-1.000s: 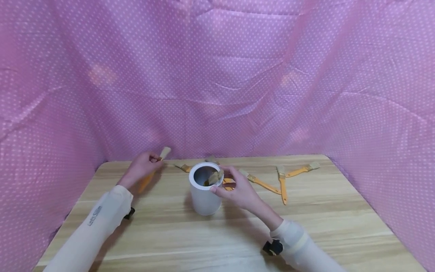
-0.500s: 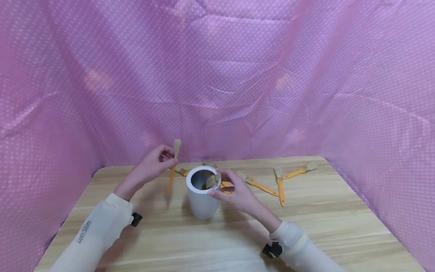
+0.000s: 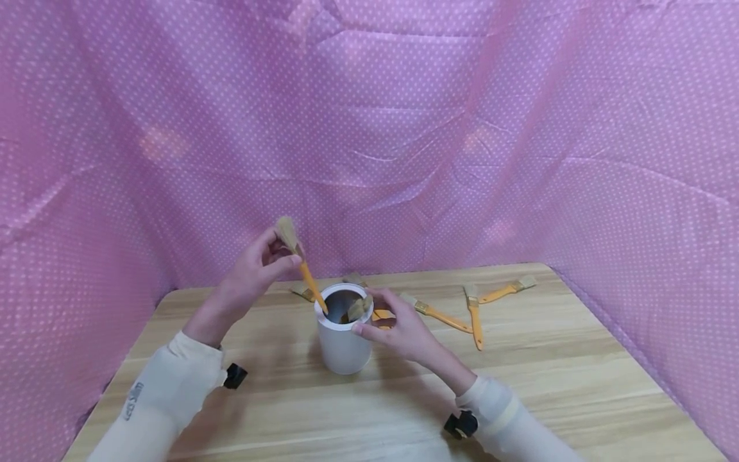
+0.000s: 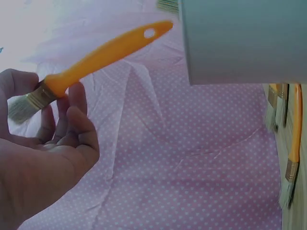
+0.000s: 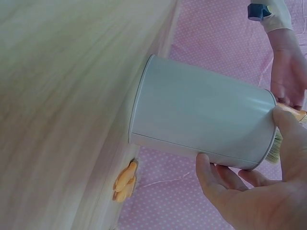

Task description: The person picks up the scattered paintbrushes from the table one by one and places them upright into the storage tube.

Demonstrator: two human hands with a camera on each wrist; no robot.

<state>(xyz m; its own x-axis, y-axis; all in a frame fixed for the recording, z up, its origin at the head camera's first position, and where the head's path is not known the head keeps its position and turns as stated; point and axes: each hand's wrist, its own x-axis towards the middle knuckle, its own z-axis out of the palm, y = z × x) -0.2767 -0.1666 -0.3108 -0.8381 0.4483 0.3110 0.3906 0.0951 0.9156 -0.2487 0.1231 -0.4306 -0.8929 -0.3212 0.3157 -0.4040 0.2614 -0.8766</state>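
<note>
Pinching a brush in the left hand, gripping a can in the right hand; could snag handle on rim beyond left fingertips if lowered slanted.

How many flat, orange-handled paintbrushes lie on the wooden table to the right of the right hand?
3: a slanting brush nearest the right hand, a middle brush and a far-right brush. The hand might hide others.

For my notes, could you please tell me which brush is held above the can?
The brush in the left hand, handle pointing down at the can; the other brushes lie on the table or stand in the can.
</note>
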